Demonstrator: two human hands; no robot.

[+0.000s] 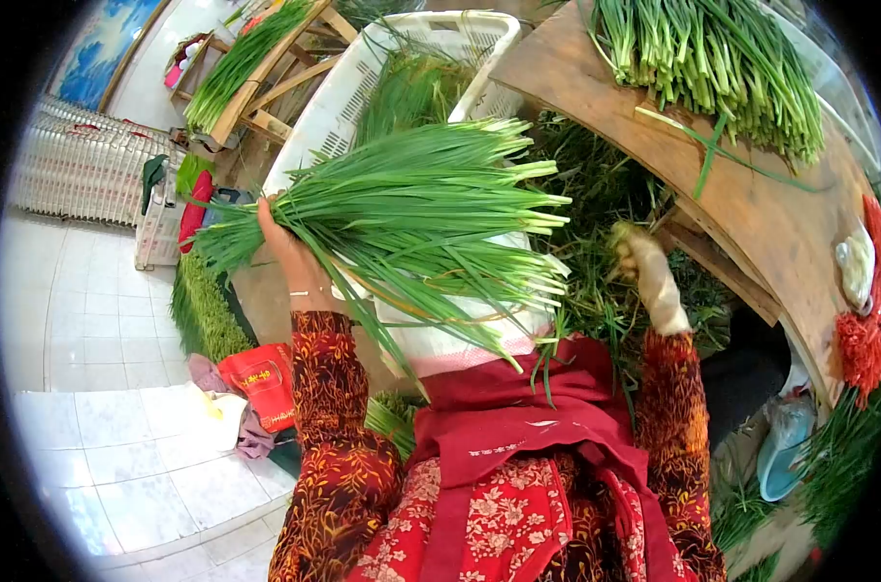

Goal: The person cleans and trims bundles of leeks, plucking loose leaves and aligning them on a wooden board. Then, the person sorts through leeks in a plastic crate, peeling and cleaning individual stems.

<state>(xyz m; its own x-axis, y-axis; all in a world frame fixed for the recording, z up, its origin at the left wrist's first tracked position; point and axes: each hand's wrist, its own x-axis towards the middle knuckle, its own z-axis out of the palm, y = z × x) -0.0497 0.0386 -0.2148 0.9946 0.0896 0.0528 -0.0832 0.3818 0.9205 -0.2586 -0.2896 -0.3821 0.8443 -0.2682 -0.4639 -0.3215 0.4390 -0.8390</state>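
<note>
My left hand is closed around the leafy end of a large bunch of green stalks, whose pale cut ends fan out to the right. The bunch lies across a white surface above my lap. To the right, my right hand wears a pale, stained glove, its fingers curled beside a heap of loose green leaves. Whether those fingers hold anything is too small to tell.
A white perforated crate with greens stands ahead. A curved wooden board at the right carries a stack of stalks and red ties. More greens rest on a wooden stand at upper left.
</note>
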